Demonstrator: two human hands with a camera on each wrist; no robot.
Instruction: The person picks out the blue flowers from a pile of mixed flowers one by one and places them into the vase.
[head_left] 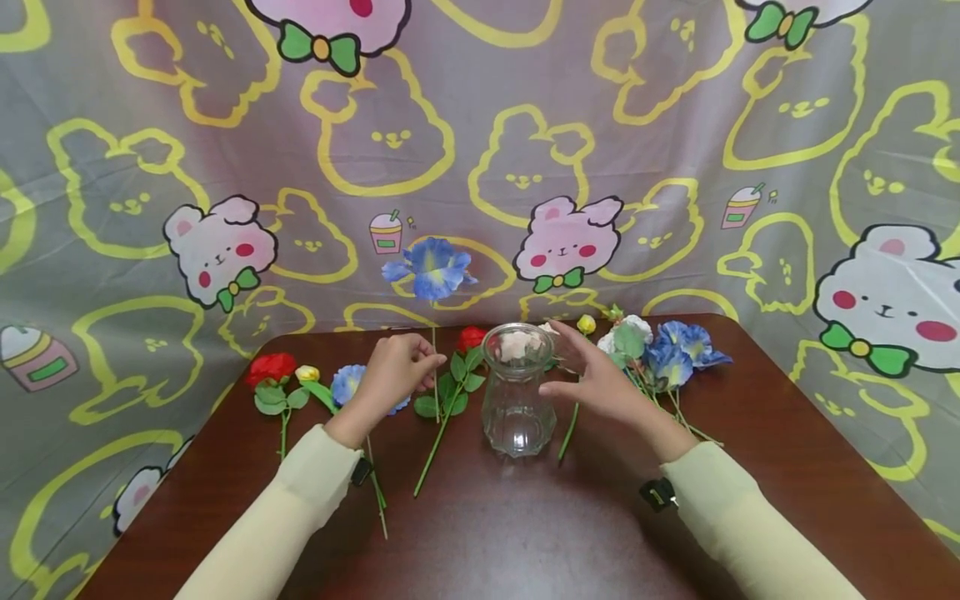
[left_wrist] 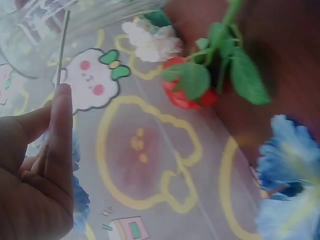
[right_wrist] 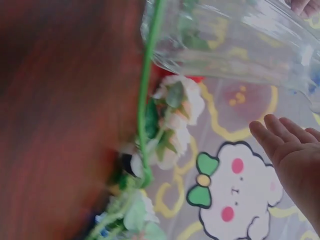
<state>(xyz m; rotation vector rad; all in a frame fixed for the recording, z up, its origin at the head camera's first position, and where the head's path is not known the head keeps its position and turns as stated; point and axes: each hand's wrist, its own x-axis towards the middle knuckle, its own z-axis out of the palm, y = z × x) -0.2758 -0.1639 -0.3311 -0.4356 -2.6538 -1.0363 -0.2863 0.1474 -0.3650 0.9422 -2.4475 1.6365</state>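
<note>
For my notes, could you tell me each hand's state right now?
Left hand: pinching the blue fabric flower's thin stem.
Right hand: open, beside the clear glass vase.

Bare counter (head_left: 525, 533) lies open in front of the glass vase (head_left: 516, 392), between both sleeves. Flowers crowd the far edge: red roses (head_left: 272, 368) at left, a blue and white cluster (head_left: 663, 346) at right, stems trailing beside the vase.
</note>
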